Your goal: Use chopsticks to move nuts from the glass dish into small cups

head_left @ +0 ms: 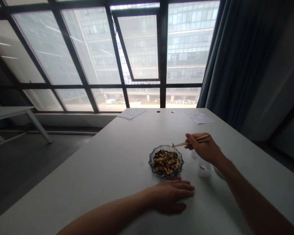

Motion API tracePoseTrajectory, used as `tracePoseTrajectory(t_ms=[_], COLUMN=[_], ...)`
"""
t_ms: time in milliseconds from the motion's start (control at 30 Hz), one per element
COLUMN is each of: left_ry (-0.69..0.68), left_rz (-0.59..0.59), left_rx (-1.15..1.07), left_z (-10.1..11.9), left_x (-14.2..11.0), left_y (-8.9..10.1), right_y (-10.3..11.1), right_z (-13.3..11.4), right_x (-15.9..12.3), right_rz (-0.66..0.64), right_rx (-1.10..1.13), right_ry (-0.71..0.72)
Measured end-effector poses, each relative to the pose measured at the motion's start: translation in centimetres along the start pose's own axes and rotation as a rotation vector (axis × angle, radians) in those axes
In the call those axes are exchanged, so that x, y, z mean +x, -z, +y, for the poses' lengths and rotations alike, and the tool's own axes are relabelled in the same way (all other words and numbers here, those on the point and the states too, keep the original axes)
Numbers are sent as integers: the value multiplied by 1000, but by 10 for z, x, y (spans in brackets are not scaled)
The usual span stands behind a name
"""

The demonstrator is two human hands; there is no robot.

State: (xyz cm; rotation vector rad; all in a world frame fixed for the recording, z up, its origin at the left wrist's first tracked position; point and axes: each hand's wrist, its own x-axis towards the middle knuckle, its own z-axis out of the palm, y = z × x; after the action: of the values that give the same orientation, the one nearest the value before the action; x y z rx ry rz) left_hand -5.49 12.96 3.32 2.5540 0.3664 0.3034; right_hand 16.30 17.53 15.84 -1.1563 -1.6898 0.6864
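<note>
Filling a scalloped glass bowl (150, 160), tan peanuts (166, 162) lie heaped.

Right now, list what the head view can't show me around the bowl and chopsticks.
Head view:
Small white object: mostly hidden by the right hand holding chopsticks.
Round object: partly hidden by the right forearm.
White cup: contents too small to identify.
Dark bits in the glass bowl: too small to identify.
Papers: any writing too small to read.
</note>
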Motion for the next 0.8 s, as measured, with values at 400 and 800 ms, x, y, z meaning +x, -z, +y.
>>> tracePoseTrajectory(t_ms=[400, 800], left_ry=[10, -18], left_rz=[-10, -8], left_rx=[10, 28], left_z=[4, 3], left_x=[0, 0], left_y=[4, 5], right_y=[65, -26], right_z=[5, 0], right_x=[9, -3], right_rz=[135, -178], right_rx=[-264, 31], right_ry=[-93, 75])
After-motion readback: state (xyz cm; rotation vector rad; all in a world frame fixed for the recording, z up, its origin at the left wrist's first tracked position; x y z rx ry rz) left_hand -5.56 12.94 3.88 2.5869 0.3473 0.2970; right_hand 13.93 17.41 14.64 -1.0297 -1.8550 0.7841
